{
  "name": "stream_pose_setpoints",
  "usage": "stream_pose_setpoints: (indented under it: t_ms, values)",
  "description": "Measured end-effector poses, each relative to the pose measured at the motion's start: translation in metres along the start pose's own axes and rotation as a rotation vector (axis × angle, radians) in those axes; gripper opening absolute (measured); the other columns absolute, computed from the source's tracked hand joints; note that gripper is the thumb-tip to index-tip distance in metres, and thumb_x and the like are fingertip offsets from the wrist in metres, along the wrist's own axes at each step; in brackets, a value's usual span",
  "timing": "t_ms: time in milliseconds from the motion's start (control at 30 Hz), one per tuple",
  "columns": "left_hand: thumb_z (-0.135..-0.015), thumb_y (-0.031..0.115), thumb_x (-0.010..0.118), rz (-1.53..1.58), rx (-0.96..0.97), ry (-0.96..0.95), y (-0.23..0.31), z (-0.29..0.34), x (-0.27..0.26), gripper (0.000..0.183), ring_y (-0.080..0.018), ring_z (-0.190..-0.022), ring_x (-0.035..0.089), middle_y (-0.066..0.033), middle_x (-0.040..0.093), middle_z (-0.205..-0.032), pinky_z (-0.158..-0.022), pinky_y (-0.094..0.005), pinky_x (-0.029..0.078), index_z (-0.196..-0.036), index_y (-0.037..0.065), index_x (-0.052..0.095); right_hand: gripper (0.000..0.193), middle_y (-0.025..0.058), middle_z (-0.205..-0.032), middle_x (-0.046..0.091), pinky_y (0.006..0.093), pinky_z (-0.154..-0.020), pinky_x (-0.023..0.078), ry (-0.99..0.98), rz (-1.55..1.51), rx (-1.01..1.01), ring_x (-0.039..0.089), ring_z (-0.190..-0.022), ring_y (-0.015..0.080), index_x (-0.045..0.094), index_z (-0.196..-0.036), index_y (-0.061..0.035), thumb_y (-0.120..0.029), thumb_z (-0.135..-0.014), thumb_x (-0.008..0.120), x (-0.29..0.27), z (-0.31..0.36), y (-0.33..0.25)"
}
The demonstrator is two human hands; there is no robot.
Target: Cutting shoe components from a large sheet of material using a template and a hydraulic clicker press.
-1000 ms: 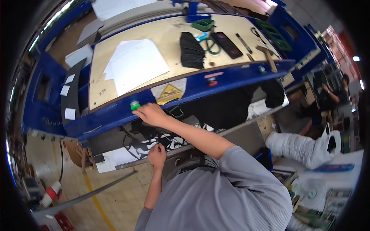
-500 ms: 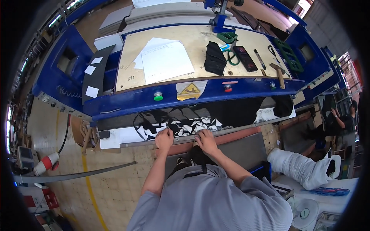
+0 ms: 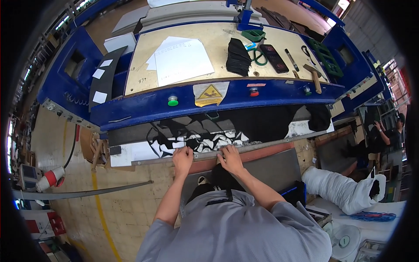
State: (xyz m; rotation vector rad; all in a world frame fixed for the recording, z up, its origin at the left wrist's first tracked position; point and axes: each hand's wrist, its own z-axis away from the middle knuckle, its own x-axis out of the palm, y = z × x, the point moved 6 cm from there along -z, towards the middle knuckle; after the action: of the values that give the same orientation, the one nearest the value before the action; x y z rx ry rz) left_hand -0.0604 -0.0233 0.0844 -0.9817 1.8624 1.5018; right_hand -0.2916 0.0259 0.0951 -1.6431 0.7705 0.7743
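My left hand [image 3: 182, 160] is at the front edge of the machine bed, its fingers curled together; what they hold, if anything, is too small to make out. A short way to its right, my right hand [image 3: 230, 159] rests at the same metal edge [image 3: 203, 154] with its fingers slightly apart. Just beyond both hands lies a web of cut black sheet material [image 3: 192, 143], with white gaps showing through its holes. Toward the right it runs into an uncut-looking black piece [image 3: 266, 123]. A white board [image 3: 139, 153] shows beneath at the left.
Above the bed spans a blue press beam [image 3: 148, 111] with a green button [image 3: 173, 101] and a red button [image 3: 254, 91]. On its wooden top lie paper sheets [image 3: 183, 61], black strips [image 3: 238, 57], green-handled scissors [image 3: 260, 58], a phone [image 3: 274, 58] and a hammer [image 3: 316, 79]. A white sack [image 3: 340, 187] lies at right.
The view has shifted slightly, so the machine sits a little higher and further left. Both hands stay at the front edge; the right hand's fingers look somewhat straighter.
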Motion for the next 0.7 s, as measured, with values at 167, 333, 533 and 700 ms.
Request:
stream_pose_setpoints:
  t_ms: [167, 333, 533, 700]
  values:
    - [-0.088, 0.023, 0.064, 0.032, -0.085, -0.117, -0.013, 0.028, 0.006, 0.03, -0.0374, -0.068, 0.058, -0.0147, 0.061, -0.065, -0.066, -0.049, 0.047, -0.066, 0.003, 0.058, 0.023, 0.0133, -0.103, 0.059, 0.0441, -0.088, 0.043, -0.216, -0.055, 0.034, 0.055, -0.104, 0.0332, 0.067, -0.102, -0.0036, -0.024, -0.09, 0.065, 0.013, 0.008, 0.013]
    - [-0.089, 0.026, 0.064, 0.005, -0.213, -0.169, -0.029, 0.065, 0.011, 0.032, -0.0381, -0.063, 0.06, -0.0147, 0.06, -0.062, -0.059, -0.0502, 0.046, -0.064, 0.006, 0.061, 0.026, 0.0121, -0.108, 0.06, 0.0431, -0.09, 0.041, 0.09, 0.02, -0.227, 0.056, -0.105, 0.0311, 0.064, -0.107, -0.0044, -0.022, -0.089, 0.066, -0.006, -0.077, -0.022]
    - [-0.086, 0.024, 0.069, -0.034, -0.228, -0.162, -0.025, 0.094, 0.002, 0.031, -0.0331, -0.057, 0.059, -0.0126, 0.059, -0.06, -0.054, -0.0457, 0.047, -0.061, 0.008, 0.059, 0.032, 0.0112, -0.084, 0.066, 0.0432, -0.084, 0.04, -0.332, 0.32, -0.363, 0.063, -0.087, 0.0287, 0.067, -0.086, -0.0053, -0.036, -0.092, 0.061, 0.062, -0.099, -0.007]
    - [-0.085, 0.014, 0.07, 0.091, -0.253, -0.031, -0.03, 0.11, -0.002, 0.033, -0.0306, -0.054, 0.055, -0.0096, 0.053, -0.057, -0.05, -0.0428, 0.042, -0.059, 0.007, 0.05, 0.052, 0.0167, -0.054, 0.062, 0.048, -0.088, 0.047, -0.575, 0.258, -0.212, 0.066, -0.058, 0.0352, 0.067, -0.056, -0.0064, -0.039, -0.094, 0.053, 0.042, -0.104, -0.003]
